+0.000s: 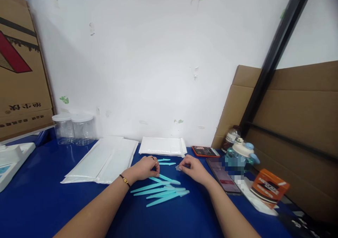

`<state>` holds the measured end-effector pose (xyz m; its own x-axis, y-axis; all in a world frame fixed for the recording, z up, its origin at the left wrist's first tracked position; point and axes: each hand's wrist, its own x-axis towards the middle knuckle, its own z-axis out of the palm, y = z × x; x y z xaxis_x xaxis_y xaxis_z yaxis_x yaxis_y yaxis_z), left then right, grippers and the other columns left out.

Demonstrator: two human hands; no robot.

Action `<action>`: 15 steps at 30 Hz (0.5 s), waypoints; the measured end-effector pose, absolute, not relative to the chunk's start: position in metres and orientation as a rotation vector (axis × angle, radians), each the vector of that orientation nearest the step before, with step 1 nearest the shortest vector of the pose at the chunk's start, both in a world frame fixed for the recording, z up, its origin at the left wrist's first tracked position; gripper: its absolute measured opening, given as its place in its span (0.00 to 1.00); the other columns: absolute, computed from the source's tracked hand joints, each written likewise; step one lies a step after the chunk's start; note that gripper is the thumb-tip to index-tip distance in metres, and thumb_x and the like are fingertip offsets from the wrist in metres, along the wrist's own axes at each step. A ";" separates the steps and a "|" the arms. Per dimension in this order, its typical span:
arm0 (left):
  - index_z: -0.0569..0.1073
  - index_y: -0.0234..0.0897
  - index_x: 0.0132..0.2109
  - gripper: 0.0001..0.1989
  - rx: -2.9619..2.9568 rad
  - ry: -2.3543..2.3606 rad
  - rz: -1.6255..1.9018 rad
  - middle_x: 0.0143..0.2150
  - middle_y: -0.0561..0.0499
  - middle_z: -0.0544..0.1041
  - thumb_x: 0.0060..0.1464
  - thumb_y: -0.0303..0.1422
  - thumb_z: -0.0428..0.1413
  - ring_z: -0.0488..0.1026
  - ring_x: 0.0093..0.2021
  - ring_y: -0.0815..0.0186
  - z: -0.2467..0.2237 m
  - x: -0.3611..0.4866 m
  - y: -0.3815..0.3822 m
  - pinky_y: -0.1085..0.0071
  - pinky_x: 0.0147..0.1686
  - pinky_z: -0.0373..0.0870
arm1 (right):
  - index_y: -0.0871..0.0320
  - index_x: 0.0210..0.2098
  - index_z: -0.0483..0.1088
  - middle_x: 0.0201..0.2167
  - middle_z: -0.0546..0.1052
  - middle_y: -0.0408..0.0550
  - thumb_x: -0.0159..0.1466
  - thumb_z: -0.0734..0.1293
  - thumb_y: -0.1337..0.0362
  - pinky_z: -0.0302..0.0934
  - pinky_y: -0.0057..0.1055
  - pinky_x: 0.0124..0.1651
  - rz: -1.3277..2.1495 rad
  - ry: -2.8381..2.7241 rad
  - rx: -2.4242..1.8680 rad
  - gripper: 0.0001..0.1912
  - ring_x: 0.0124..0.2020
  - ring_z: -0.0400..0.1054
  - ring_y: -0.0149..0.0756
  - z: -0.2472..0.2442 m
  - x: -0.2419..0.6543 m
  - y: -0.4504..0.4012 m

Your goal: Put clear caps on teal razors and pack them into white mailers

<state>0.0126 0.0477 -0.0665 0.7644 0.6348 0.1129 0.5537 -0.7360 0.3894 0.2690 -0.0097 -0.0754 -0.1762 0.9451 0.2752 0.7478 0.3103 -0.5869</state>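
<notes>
Several turquoise eyebrow razors [168,198] lie in a loose fan on the blue table, handles to the left and narrow ends to the right. My left hand [148,168] is closed with its fingertips down at the upper razors; what sits between them is hidden. Behind that hand two more turquoise razors [168,164] show in part. My right hand [194,168] pinches a small clear plastic piece [177,168] between thumb and fingers, just right of the razor tips.
White padded envelopes [116,160] lie at left, another white envelope [161,146] against the wall. Clear jars [83,130] stand at back left. At right are a red-edged phone [206,151], a larger phone [221,176], a teal bottle [240,155], a brown bottle [231,138] and an orange box [269,188].
</notes>
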 end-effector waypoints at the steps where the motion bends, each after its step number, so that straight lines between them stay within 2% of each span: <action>1: 0.74 0.41 0.31 0.06 2.609 0.933 0.355 0.33 0.53 0.73 0.48 0.37 0.57 0.68 0.36 0.65 -0.067 0.012 0.048 0.74 0.33 0.60 | 0.56 0.30 0.75 0.31 0.72 0.45 0.57 0.65 0.59 0.56 0.28 0.35 0.485 -1.996 -1.469 0.09 0.32 0.64 0.32 -0.075 0.269 -0.011; 6: 0.73 0.38 0.33 0.10 2.468 1.025 0.400 0.28 0.54 0.74 0.50 0.39 0.52 0.68 0.28 0.68 -0.072 0.011 0.051 0.76 0.26 0.59 | 0.56 0.31 0.75 0.32 0.73 0.45 0.58 0.65 0.54 0.56 0.28 0.37 0.613 -2.076 -1.351 0.12 0.34 0.65 0.33 -0.076 0.265 -0.014; 10: 0.74 0.37 0.33 0.12 2.444 1.029 0.426 0.28 0.53 0.75 0.50 0.41 0.52 0.69 0.27 0.68 -0.072 0.012 0.053 0.76 0.25 0.59 | 0.57 0.28 0.74 0.30 0.72 0.44 0.58 0.65 0.58 0.55 0.30 0.39 0.504 -2.113 -1.381 0.10 0.33 0.65 0.33 -0.075 0.262 -0.012; 15: 0.75 0.39 0.31 0.09 2.473 1.150 0.453 0.28 0.54 0.76 0.47 0.38 0.53 0.69 0.29 0.68 -0.074 0.003 0.063 0.76 0.28 0.59 | 0.57 0.26 0.73 0.29 0.72 0.45 0.58 0.64 0.61 0.53 0.33 0.42 0.360 -2.100 -1.510 0.08 0.35 0.64 0.35 -0.075 0.277 -0.008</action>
<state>0.0029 0.0626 -0.0745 0.6143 0.7783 0.1298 0.6577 -0.5959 0.4608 0.2769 -0.0082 -0.0753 -0.2396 0.9359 0.2581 0.7965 0.3415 -0.4989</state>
